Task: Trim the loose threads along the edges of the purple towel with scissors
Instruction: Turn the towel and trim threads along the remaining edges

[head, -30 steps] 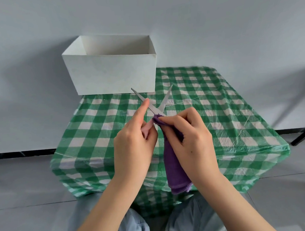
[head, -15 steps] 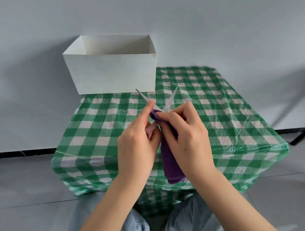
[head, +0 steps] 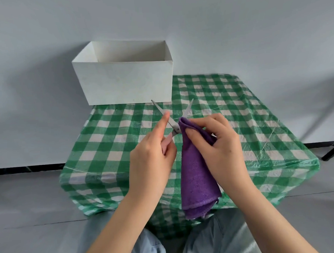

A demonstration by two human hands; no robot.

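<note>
**Towel edge drawn back from open blades**

Since half a second ago the purple towel (head: 198,169) sits lower and further right; its pinched fold, which lay right in the fork of the blades, now stands just beside the right-hand blade, and more of the cloth hangs in view. Right hand (head: 219,148) has shifted right with it.

Towel: bunched, held above the near half of the table, top fold pinched between the right hand's thumb and curled fingers, remainder hanging down over the near table edge toward the lap. Hem with some fraying shows at the bottom corner.

Scissors (head: 174,116): blades spread wide in a V, tips pointing away toward the box. Left hand (head: 152,162) grips the pale pink handle, fingers curled round it, forefinger laid straight along the left blade.

Reading: blades open and nothing seen between them, so probably between snips. Whether a thread has just been cut cannot be told; threads too fine to see. Likely next need: present a fresh stretch of edge to the blades. Most of the hem appears yet to be checked.

Surroundings: table under green-and-white checked plastic cloth (head: 249,122); open white cardboard box (head: 125,82) on its far left corner against a grey wall. Light blue trousers (head: 216,239) below.
</note>
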